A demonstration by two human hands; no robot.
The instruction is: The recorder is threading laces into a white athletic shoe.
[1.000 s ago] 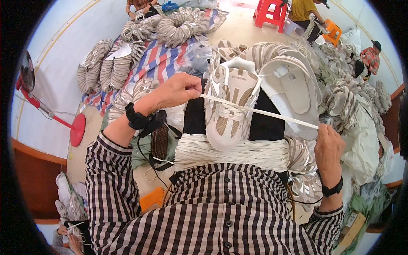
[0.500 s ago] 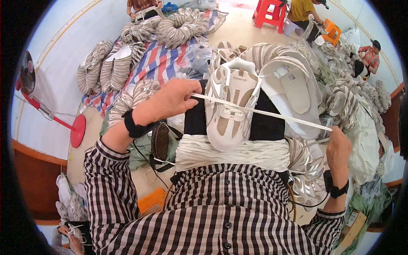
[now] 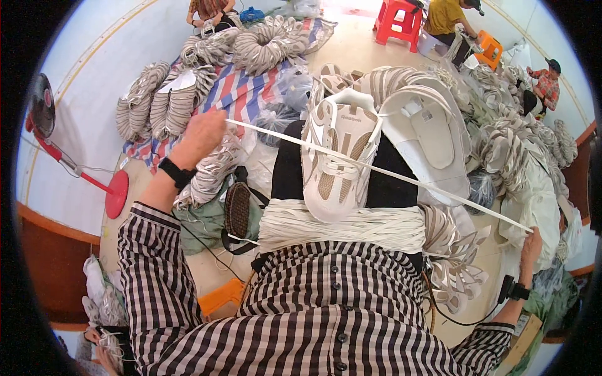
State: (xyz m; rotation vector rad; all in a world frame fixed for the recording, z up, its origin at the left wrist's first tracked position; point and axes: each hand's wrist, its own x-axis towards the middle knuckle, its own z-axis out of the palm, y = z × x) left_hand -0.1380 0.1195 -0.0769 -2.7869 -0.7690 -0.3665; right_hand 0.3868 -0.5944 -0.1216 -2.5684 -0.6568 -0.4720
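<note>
A white shoelace (image 3: 439, 189) runs taut in a slant across the front of a white and beige sneaker upper (image 3: 338, 156). Its upper-left end is pinched in my left hand (image 3: 205, 135), out over the striped sheet. My right hand (image 3: 531, 245) grips the other end, lower and far to the right. The upper lies toe toward me on my dark-clad lap, its lower eyelets crossed by lace. A thick bundle of white laces (image 3: 342, 225) is spread across my lap below the toe. Beside the upper, to the right, rests a stack of nested pale uppers (image 3: 433, 131).
Coiled rings of uppers (image 3: 269, 44) lie on a striped sheet (image 3: 241, 94) at the far left. A red fan (image 3: 116, 191) stands left, a red stool (image 3: 399, 24) at the back. More uppers pile up at right. Other people (image 3: 446, 19) sit working farther off.
Both hands have moved apart, the left outward to the left and up, the right outward and down. A longer stretch of lace now shows between them.
</note>
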